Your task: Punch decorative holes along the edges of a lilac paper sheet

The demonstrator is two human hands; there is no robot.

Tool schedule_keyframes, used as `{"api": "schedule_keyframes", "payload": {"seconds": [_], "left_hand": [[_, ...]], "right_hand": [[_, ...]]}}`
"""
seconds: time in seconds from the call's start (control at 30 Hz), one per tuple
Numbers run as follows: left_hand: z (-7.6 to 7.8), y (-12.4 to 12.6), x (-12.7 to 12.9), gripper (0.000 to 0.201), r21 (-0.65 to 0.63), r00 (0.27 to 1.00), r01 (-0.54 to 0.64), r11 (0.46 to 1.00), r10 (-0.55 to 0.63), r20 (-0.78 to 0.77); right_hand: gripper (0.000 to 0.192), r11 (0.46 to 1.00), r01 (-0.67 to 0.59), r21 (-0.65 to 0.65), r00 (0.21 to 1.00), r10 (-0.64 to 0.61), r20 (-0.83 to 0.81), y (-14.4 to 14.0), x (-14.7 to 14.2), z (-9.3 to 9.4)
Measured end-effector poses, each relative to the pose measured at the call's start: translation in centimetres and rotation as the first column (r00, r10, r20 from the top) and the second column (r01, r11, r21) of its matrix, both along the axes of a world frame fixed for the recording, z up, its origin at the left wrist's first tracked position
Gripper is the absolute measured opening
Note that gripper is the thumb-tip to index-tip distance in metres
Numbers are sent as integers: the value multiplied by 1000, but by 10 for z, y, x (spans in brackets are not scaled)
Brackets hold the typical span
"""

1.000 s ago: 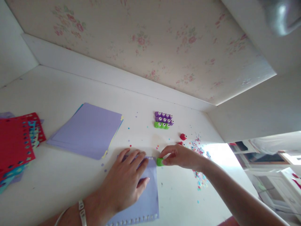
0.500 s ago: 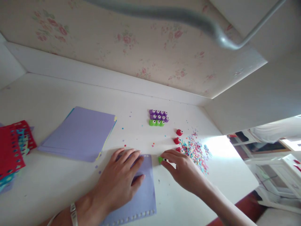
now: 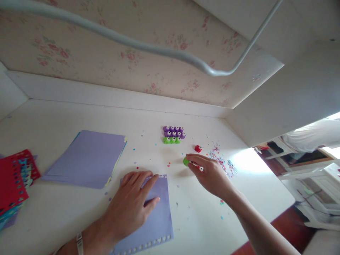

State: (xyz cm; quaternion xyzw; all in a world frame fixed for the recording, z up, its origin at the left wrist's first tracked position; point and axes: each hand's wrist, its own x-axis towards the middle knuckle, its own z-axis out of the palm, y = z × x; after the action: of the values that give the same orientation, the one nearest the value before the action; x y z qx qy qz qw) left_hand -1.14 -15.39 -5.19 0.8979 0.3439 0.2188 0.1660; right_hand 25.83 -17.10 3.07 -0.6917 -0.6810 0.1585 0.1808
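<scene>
My left hand [image 3: 132,205] lies flat, fingers spread, on a lilac paper sheet [image 3: 156,221] whose edges carry punched holes. Lifted above the table to its right, my right hand [image 3: 209,175] pinches a small green punch [image 3: 186,162] at its fingertips. Farther back, a block of purple and green punches [image 3: 173,134] stands in rows. A single red punch [image 3: 198,148] sits just beyond my right hand.
A stack of lilac sheets [image 3: 89,158] lies at centre left. Red and teal punched papers [image 3: 13,180] sit at the left edge. Coloured confetti [image 3: 221,161] is scattered right of the red punch. A grey metal tube [image 3: 148,46] crosses overhead. The table edge [image 3: 265,219] runs at right.
My right hand has lifted the green punch off the sheet's corner and carried it back toward the other punches. My left hand has stayed pressed on the sheet. The view has tilted.
</scene>
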Motion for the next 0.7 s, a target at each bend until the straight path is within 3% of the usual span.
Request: {"api": "schedule_keyframes", "payload": {"seconds": [0.2, 0.37, 0.53, 0.7], "left_hand": [[-5, 3, -1, 52, 79, 1000, -2, 997, 0, 28], [-4, 6, -3, 46, 155, 1000, 13, 988, -14, 1], [-5, 9, -6, 42, 190, 999, 9, 982, -3, -35], [-8, 9, -5, 41, 163, 1000, -2, 987, 7, -25]], "right_hand": [[32, 968, 250, -25, 954, -251, -164, 20, 45, 19], [41, 909, 405, -101, 872, -417, -256, 24, 85, 19], [32, 917, 389, -90, 891, -400, -215, 24, 104, 3], [30, 946, 318, -65, 921, -325, -214, 28, 101, -4]]}}
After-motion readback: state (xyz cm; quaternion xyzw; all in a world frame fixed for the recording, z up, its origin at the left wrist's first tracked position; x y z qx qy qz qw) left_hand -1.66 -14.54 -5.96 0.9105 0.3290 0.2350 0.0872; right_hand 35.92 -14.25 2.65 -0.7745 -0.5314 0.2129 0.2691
